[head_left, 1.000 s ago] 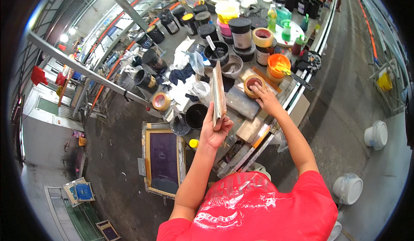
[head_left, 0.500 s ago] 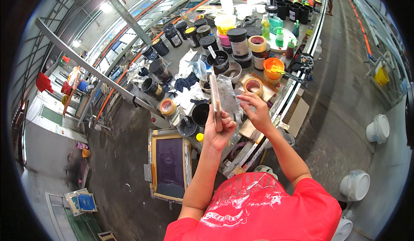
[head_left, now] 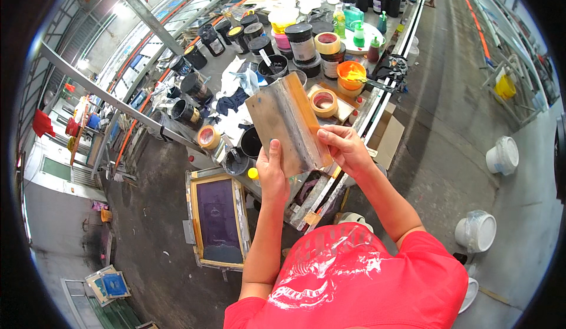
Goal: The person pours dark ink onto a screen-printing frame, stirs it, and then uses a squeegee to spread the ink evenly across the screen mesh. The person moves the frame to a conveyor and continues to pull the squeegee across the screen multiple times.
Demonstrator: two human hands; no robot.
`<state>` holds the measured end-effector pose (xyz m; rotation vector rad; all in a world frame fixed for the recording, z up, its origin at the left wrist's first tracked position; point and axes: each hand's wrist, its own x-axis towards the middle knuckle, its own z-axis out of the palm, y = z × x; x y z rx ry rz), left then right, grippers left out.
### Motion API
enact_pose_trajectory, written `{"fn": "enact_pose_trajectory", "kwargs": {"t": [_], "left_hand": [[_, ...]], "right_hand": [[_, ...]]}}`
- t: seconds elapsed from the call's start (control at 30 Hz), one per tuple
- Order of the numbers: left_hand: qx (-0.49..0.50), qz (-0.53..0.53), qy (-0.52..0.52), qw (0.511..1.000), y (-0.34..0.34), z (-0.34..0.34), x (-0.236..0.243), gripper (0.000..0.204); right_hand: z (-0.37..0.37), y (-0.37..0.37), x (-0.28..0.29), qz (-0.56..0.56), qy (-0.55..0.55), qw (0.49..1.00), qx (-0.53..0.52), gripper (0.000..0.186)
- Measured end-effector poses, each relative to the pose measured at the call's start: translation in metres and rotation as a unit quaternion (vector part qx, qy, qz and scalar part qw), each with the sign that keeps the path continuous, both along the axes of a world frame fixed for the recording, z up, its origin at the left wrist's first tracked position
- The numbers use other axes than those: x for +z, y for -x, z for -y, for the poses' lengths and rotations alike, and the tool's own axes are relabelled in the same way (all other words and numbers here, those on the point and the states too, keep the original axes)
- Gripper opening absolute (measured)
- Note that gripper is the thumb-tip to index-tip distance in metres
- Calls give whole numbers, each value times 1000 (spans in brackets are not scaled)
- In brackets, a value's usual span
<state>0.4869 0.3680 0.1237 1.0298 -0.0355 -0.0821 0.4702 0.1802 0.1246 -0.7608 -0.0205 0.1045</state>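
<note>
Both my hands hold a squeegee [head_left: 279, 126], a flat brown board with an amber blade along its right side and dark smears down the middle. My left hand [head_left: 273, 174] grips its lower left edge, thumb on the face and the other fingers hidden behind. At the lower right, my right hand [head_left: 346, 147] pinches the amber blade between thumb and fingers. Behind the squeegee, the worktable carries a roll of tape [head_left: 323, 103] and an orange tub [head_left: 352, 77] of ink. A black pot [head_left: 250, 143] stands near my left hand, partly covered by the board.
A framed printing screen [head_left: 219, 220] leans beside the table at lower left. Several black ink jars [head_left: 302, 45] and squeeze bottles [head_left: 359, 35] crowd the table. White lidded buckets [head_left: 475, 232] stand along the right wall. A cardboard box [head_left: 386, 130] sits by the table edge.
The squeegee has turned from edge-on to show its broad face. My right hand, apart from it before, now grips its amber side. The view has shifted slightly.
</note>
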Motion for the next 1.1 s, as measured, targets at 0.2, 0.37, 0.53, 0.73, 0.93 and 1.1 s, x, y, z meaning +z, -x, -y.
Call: {"fn": "enact_pose_trajectory", "kwargs": {"t": [0.2, 0.37, 0.53, 0.73, 0.93, 1.1], "left_hand": [[24, 28, -12, 999, 5, 12, 7, 41], [30, 40, -56, 997, 0, 10, 12, 41], [116, 97, -154, 977, 2, 9, 17, 42], [35, 1, -21, 999, 3, 6, 6, 44], [-60, -123, 66, 988, 3, 11, -2, 43], [-228, -185, 337, 895, 1, 13, -18, 40]], "right_hand": [[2, 1, -3, -3, -33, 999, 5, 30], [0, -4, -9, -20, -34, 999, -3, 34], [-2, 9, -23, -23, 68, 997, -23, 33], [-1, 18, -23, 31, 4, 1000, 2, 22], [-7, 25, -2, 23, 87, 995, -51, 25], [-12, 30, 23, 90, 176, 979, -51, 35]]}}
